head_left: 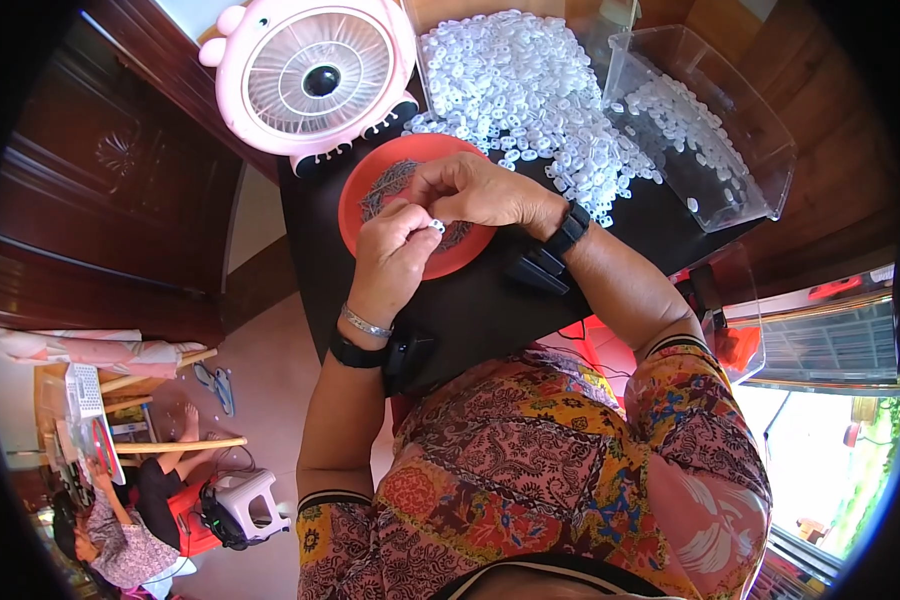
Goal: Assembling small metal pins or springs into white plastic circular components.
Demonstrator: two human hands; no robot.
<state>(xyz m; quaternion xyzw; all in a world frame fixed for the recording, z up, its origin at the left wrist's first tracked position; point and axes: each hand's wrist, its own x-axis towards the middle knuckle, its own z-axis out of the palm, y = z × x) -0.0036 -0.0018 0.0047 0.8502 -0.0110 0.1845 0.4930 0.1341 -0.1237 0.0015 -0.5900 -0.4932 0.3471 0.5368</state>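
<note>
My left hand [392,252] pinches a small white plastic piece [437,227] with holes in it, between thumb and forefinger. Right above it, my right hand [482,190] is closed too, its fingertips drawn together close to the piece; whatever they hold is too small to make out. Both hands are over an orange-red plate [362,165], which carries a heap of thin grey metal pins [390,182], partly hidden by my hands. Beyond my right hand, a big pile of similar white pieces [515,75] spreads over the dark table [315,220].
A pink animal-shaped fan [238,110] stands at the back left. On the right, a clear plastic bin [760,175] lies with more white pieces inside. Black devices are strapped to my wrists. At the lower left, another person [130,540] sits near a white stool [255,500].
</note>
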